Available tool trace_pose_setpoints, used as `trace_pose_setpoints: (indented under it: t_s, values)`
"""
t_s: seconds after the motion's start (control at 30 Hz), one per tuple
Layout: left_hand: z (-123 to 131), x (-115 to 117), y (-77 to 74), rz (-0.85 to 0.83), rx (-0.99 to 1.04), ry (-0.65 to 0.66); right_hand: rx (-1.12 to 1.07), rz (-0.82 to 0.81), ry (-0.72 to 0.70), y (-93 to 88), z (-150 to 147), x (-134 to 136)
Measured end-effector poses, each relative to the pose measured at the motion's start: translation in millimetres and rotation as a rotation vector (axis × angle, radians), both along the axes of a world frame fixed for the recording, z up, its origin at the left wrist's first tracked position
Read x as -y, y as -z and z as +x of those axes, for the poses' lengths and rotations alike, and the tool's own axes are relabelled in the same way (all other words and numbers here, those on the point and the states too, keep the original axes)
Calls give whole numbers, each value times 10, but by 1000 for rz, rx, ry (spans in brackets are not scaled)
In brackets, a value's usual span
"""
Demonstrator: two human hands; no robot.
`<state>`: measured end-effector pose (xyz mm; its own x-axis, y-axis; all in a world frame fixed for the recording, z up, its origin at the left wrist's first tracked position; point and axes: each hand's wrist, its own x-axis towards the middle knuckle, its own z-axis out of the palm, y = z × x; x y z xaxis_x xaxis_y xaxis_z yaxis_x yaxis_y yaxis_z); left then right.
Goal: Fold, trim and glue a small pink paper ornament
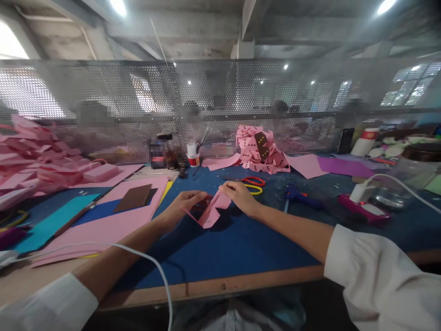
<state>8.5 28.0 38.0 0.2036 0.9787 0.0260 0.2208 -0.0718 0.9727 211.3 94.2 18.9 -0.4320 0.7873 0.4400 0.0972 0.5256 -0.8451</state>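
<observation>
Between my two hands is a folded piece of pink paper [209, 216], creased and notched along its lower edge, held just above the blue table mat [206, 257]. My left hand [188, 206] pinches its left side, the fingertips partly behind the paper. At its upper right, my right hand [237, 194] grips the edge between thumb and fingers. Just beyond my right hand lie scissors with red and yellow handles [254, 188]. A dark blue glue gun [299, 195] rests farther right.
Pink sheets [103, 230] with a brown card [133, 198] and a turquoise strip [58, 220] lie left. A pink paper pile [37, 156] and a heap of dotted pink pieces [260, 149] stand behind. A white cable [151, 259] crosses my left forearm. Perforated metal screen [213, 92] closes the back.
</observation>
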Motion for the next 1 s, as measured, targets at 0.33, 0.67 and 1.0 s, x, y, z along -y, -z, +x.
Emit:
trace_pose_setpoints:
  t_s: [0.33, 0.67, 1.0]
  values:
    - [99, -59, 100, 1, -73, -3, 28, 20, -50, 81, -69, 27]
    - [59, -14, 190, 44, -84, 57, 84, 0, -133, 114, -99, 63]
    - [18, -27, 192, 42, -104, 54, 38, -36, -63, 96, -74, 85]
